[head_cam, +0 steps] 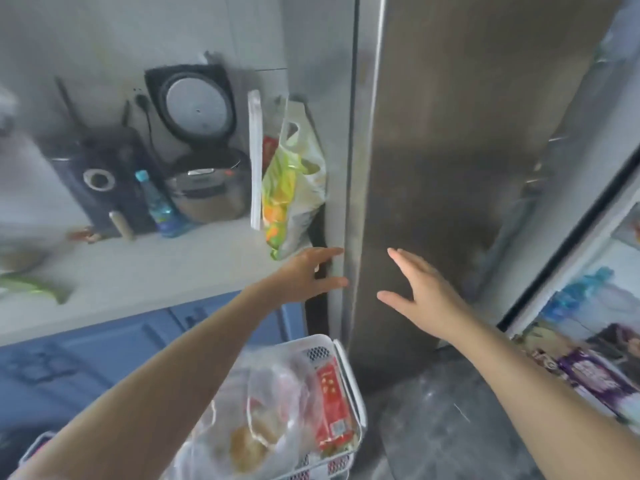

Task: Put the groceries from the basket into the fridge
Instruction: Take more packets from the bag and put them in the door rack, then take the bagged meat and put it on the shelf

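While both arms reach toward the steel fridge door [450, 168], we see the left hand [304, 275] at its left edge, fingers straight, thumb apart, holding nothing. The right hand [419, 289] spreads open against the door face. Below the left forearm sits the white basket [349, 372], holding bagged food [263, 420] and a red packet [332, 407].

The fridge [433, 168] is a tall steel side-by-side; its left door is shut, and at the right edge the other side stands open, showing packed shelves. The white plastic basket [349, 372] sits on the floor just beside the fridge's left corner. In it lie a red packet [332, 407], upright against the right wall, and clear bags [263, 420] of reddish and yellowish food.
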Available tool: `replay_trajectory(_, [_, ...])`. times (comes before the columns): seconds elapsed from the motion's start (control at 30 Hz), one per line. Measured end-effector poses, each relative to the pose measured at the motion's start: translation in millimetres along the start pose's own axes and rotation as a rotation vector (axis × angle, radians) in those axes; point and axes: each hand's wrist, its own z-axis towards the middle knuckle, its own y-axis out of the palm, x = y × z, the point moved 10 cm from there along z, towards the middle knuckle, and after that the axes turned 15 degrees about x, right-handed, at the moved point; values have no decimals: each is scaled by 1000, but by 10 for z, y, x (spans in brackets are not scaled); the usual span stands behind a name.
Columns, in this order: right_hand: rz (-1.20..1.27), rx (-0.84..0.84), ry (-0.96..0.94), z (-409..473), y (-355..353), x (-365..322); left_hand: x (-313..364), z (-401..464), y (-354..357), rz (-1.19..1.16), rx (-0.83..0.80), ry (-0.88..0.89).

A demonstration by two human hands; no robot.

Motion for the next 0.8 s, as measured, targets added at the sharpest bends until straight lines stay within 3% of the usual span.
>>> replay_trajectory(0.17, [144, -138, -56, -104, 1076, -910, -1106, -621, -393, -14, 29, -206])
replay_trajectory(0.37, [194, -258, -63, -280, 2188, -1601, -2104, -1209, -360, 9, -81, -325])
replay_trajectory(0.8, [195, -269, 24, -625, 2970, -1861, -2555, -1561, -165, -90, -155, -332])
